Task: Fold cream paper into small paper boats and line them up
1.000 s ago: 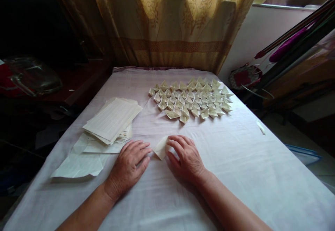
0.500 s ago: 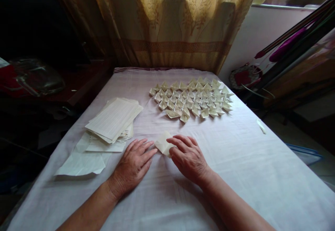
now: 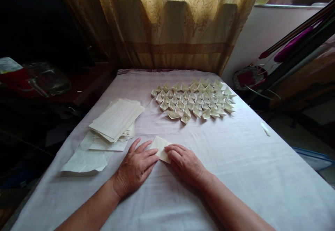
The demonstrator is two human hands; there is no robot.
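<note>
A small cream square of folded paper (image 3: 160,146) lies flat on the bed-like covered table between my hands. My left hand (image 3: 136,164) rests palm down with its fingers spread, its fingertips touching the paper's left side. Over the paper's right corner, my right hand (image 3: 187,163) has its fingers bent and pressed together, gripping that edge; the thumb is hidden. Beyond them stand several small folded paper boats (image 3: 192,100), set close together in rows.
To the left lies a stack of printed paper sheets (image 3: 117,119), with a loose creased sheet (image 3: 85,157) partly under it. A white sheet cloth (image 3: 235,189) covers the surface. A paper scrap (image 3: 265,128) lies near the right edge, and a patterned curtain (image 3: 172,25) hangs behind.
The folded paper has turned slightly and shifted left. My right hand has lowered and its fingers have drawn together on the paper's right corner. My left fingers have spread somewhat.
</note>
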